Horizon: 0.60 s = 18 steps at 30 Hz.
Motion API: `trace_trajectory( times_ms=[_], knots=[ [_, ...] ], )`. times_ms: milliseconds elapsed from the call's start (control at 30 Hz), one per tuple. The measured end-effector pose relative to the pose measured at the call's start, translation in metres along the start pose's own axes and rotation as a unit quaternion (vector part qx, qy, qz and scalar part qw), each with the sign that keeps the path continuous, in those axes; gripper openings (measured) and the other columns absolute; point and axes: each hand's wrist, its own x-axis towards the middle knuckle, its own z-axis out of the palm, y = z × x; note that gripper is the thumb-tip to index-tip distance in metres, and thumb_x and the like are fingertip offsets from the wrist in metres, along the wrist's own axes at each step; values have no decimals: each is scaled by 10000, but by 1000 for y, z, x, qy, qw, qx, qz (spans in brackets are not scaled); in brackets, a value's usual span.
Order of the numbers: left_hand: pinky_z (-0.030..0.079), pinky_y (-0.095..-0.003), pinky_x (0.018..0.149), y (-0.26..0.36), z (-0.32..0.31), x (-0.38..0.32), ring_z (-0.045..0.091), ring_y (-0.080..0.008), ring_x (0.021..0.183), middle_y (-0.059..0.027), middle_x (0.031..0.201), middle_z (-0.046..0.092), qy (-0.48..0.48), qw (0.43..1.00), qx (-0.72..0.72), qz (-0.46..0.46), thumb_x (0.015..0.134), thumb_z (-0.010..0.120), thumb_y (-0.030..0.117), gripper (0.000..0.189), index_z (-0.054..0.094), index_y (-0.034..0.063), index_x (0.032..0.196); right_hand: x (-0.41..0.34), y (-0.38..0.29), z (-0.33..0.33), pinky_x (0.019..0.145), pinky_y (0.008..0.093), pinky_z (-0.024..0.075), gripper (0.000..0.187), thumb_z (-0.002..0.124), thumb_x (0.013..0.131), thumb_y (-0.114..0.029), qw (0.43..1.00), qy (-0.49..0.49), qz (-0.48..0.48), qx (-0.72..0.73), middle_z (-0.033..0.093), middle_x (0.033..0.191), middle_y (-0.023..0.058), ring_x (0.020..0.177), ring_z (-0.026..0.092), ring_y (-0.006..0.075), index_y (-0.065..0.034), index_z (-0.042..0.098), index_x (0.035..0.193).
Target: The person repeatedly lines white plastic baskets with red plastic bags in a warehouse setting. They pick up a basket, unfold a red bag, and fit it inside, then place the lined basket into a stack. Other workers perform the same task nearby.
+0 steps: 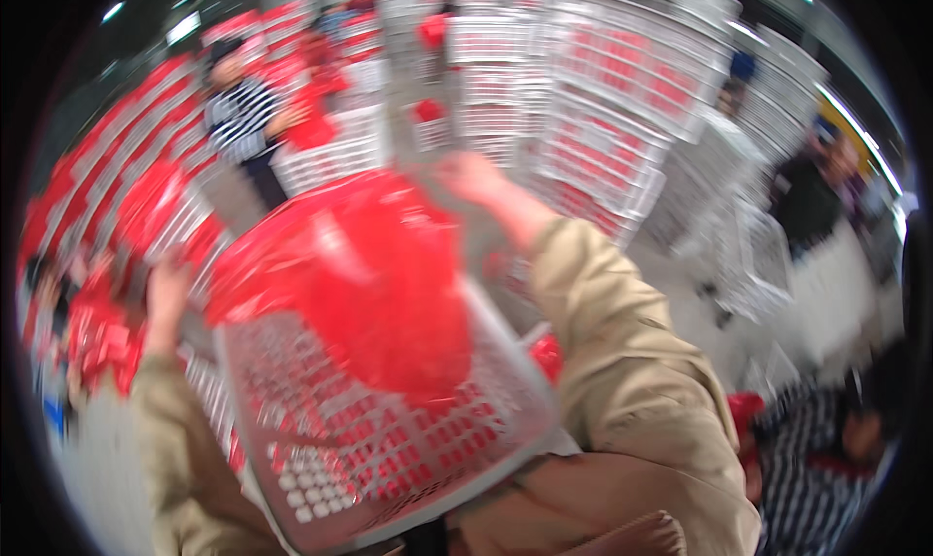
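Note:
A white perforated plastic basket [510, 381] fills the space before me, tilted, with a red plastic bag [350, 264] lining or spread over its far part. My left hand [166, 286] is to the left of the basket, blurred, near its far left corner. My right hand [470, 180] is just beyond the far right corner, next to the edge of the red plastic. Motion blur hides whether the fingers of either hand touch the basket or the plastic. More red shows through the holes of the basket.
Stacked white baskets [619, 67] with red contents stand ahead. Rows of red-lined baskets [124, 133] line the left. A person in a striped top [240, 122] stands ahead left; a person in a checked garment [809, 447] is close at right. A white basket [758, 257] stands on the right.

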Motion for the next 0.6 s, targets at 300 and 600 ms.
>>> trace_trajectory(
  times_ms=[300, 600],
  knots=[
    [534, -344, 847, 259, -6, -118, 704, -225, 924, -115, 918, 729, -456, 859, 26, 230, 648, 862, 75, 454, 686, 37, 1064, -116, -172, -3, 921, 446, 505, 722, 709, 722, -46, 954, -151, -248, 76, 630, 1192, 240, 1107, 612, 405, -57, 459, 1399],
    [515, -448, 721, 304, -24, -248, 654, -364, 813, -143, 800, 665, -326, 830, 117, 438, 636, 832, 203, 373, 687, 55, 947, -210, -161, -62, 749, 479, 510, 275, 756, 685, -129, 932, -189, -305, -50, 656, 897, 165, 889, 644, 370, -37, 661, 927]
  ],
)
